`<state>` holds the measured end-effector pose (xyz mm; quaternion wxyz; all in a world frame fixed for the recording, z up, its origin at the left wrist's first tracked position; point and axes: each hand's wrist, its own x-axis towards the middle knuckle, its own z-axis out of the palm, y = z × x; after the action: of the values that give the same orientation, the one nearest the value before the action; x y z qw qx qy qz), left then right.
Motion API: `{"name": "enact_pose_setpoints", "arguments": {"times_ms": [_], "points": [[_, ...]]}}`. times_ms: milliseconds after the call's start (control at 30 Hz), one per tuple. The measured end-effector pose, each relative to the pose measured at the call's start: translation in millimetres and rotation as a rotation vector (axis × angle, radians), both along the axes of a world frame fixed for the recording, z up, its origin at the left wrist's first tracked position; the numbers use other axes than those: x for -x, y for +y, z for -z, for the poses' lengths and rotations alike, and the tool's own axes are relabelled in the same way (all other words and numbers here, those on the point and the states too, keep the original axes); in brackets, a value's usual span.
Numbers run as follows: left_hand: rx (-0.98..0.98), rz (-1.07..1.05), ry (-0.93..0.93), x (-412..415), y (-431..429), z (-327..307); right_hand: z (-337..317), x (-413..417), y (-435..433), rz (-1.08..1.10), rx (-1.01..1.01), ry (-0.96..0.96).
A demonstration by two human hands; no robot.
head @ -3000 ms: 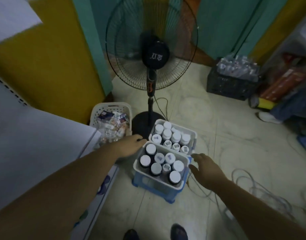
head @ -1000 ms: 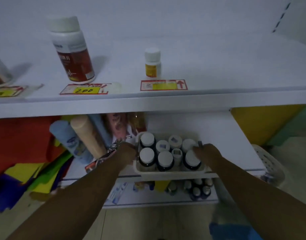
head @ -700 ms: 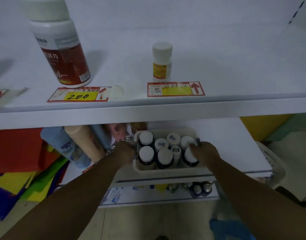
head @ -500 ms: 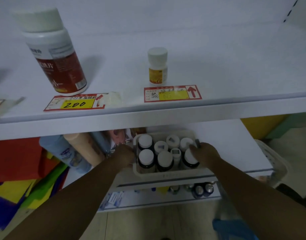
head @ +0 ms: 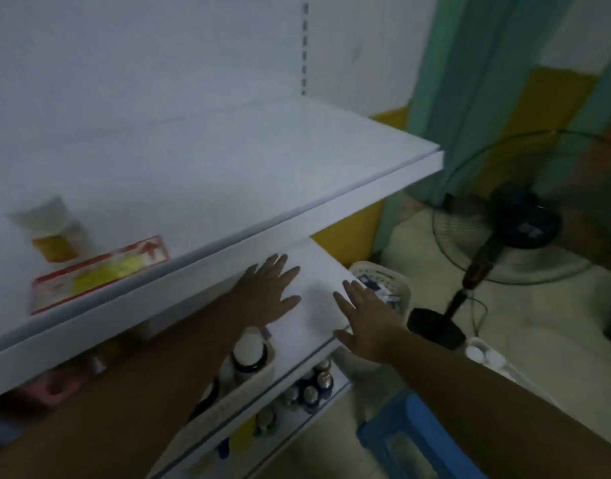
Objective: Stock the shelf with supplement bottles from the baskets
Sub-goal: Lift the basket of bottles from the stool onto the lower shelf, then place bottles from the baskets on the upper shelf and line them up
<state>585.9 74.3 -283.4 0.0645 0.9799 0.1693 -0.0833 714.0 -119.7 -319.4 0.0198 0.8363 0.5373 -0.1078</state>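
The basket (head: 259, 373) sat at the middle shelf's (head: 318, 271) front edge under the left forearm, with bottles (head: 250, 342) in it. Beyond, the left hand (head: 268, 295) and right hand (head: 366, 316) were spread flat, holding nothing. The upper shelf (head: 262, 160) carried one small bottle (head: 52, 231). Stocking looked barely begun.

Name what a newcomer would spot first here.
Two open hands, the left hand and right hand, spread over the right end of the middle shelf. Under the left forearm sits a basket of white-capped bottles. A small yellow-labelled bottle stands blurred on the upper shelf, and a fan stands on the floor at right.
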Motion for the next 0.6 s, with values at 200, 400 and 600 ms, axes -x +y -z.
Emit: {"name": "enact_pose_setpoints", "arguments": {"times_ms": [200,400,600], "points": [[-0.03,0.364,0.038,-113.9,-75.5,11.2,-7.5,-53.4,-119.1,0.316,-0.022,-0.026],[-0.012,0.612,0.088,-206.3,-186.8,36.8,22.7,-78.6,-246.7,0.627,0.001,0.047],[0.116,0.575,0.216,-256.1,-275.7,72.0,70.0,-119.6,-348.6,0.884,-0.01,0.203]]}}
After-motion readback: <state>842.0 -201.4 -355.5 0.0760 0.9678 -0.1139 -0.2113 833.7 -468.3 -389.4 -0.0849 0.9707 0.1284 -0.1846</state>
